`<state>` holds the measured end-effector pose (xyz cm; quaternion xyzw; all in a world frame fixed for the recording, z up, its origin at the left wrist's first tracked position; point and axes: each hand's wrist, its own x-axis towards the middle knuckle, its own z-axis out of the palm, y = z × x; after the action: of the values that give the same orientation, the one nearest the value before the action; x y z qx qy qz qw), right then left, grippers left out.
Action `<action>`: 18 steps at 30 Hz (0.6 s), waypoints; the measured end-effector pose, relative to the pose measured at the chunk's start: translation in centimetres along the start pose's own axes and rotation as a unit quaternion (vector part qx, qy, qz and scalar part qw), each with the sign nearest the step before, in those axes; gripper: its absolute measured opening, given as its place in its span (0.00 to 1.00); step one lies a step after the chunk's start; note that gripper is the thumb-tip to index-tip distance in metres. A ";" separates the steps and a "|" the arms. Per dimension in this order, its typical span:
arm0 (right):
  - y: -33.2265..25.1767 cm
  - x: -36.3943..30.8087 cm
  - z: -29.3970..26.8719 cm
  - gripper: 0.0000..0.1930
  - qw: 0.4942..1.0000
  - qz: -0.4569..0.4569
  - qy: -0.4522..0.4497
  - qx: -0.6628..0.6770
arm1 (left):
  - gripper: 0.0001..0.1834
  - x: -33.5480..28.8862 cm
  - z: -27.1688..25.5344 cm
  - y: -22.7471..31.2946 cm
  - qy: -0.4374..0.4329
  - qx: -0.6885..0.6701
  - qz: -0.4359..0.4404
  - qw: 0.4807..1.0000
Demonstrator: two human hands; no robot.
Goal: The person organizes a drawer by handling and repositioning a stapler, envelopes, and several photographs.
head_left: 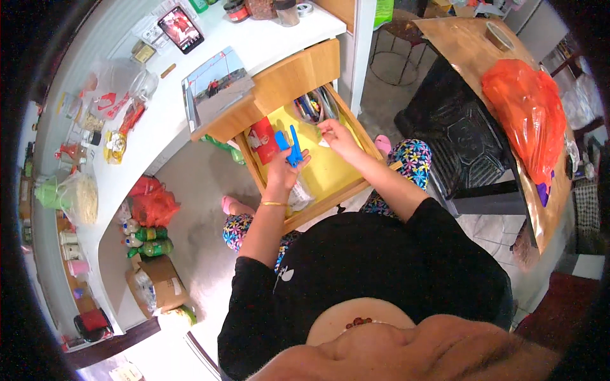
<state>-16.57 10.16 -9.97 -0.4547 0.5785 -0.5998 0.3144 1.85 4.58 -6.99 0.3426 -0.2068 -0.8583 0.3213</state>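
Note:
A blue plastic tool with two long arms (295,147) is in my left hand (283,173), its arms pointing away from me; its exact kind does not show. Below both hands an open wooden drawer (330,181) with a yellow bottom is pulled out toward me. My right hand (340,138) hovers over the drawer's right part, fingers pinched together; whatever they hold is too small to name. Just beyond it stands a container of pens (309,106) in the far right corner. On the drawer's left lie a red packet (262,141) and a clear plastic bag (300,194).
Over the drawer, a white counter (267,44) carries a picture sheet (217,86), a phone (180,29), jars and food packets. To the right, a brown-covered table (457,38) holds an orange plastic bag (524,114). Green bottles (151,241) and a cardboard box (159,286) stand at left.

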 end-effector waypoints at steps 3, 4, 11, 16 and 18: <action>-0.1 -0.2 2.5 0.16 0.957 -0.166 -0.063 0.230 | 0.15 -0.2 0.1 -2.0 -0.050 0.049 0.004 0.998; -4.6 -1.8 3.2 0.15 0.989 -0.125 -0.050 0.052 | 0.16 0.0 -1.2 -2.6 -0.064 0.094 0.021 0.993; -5.9 -5.6 3.1 0.22 0.900 -0.225 -0.144 -0.344 | 0.19 -2.6 0.9 -5.2 -0.111 0.027 -0.035 0.993; -5.6 -4.0 0.9 0.23 0.907 -0.172 -0.113 -0.368 | 0.16 -4.4 0.5 -5.2 -0.135 0.111 -0.064 0.982; -5.6 -2.7 0.6 0.23 0.914 -0.155 -0.094 -0.363 | 0.16 -5.7 1.7 -4.7 -0.132 0.125 -0.072 0.981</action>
<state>-14.20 13.07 -5.04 -0.6760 0.6463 -0.3440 0.0837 1.88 12.07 -5.95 0.2778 -0.3274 -0.8843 0.1833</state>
